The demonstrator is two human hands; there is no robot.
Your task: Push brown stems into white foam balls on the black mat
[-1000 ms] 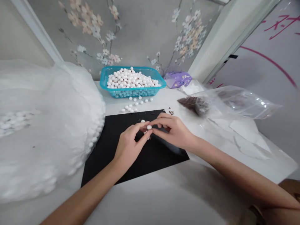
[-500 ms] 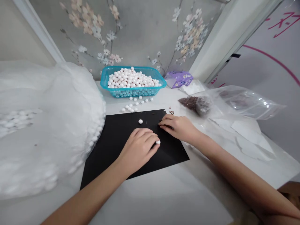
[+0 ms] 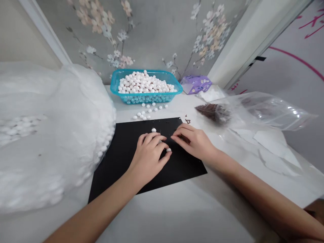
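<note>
The left hand [image 3: 149, 157] lies palm down on the black sheet [image 3: 121, 158], near the middle of the sheet. Its fingers [image 3: 152, 137] are curled and nearly closed. One white bead [image 3: 168, 150] sits on the sheet, touching the tips of the thumb and the forefinger. It is not clear whether it is pinched or only touched.

The right hand [image 3: 197, 143] rests on the right part of the sheet. Its fingertips are drawn together over some small dark bits, and whether they hold one cannot be told. A second bead [image 3: 153, 130] lies free near the far edge of the sheet.

The bead looks small, light, hard and smooth, so it will probably roll or slip easily. The best hold seems to be a soft pinch on two opposite sides. It appears almost round, so no long axis or pointing direction can be seen.

Beyond the far edge of the sheet stands a blue basket [image 3: 177, 92] full of beads, with loose beads [image 3: 148, 111] on the surface between. A large white bag [image 3: 50, 135] lies left of the sheet, and a clear plastic bag [image 3: 268, 111] lies to its right.
</note>
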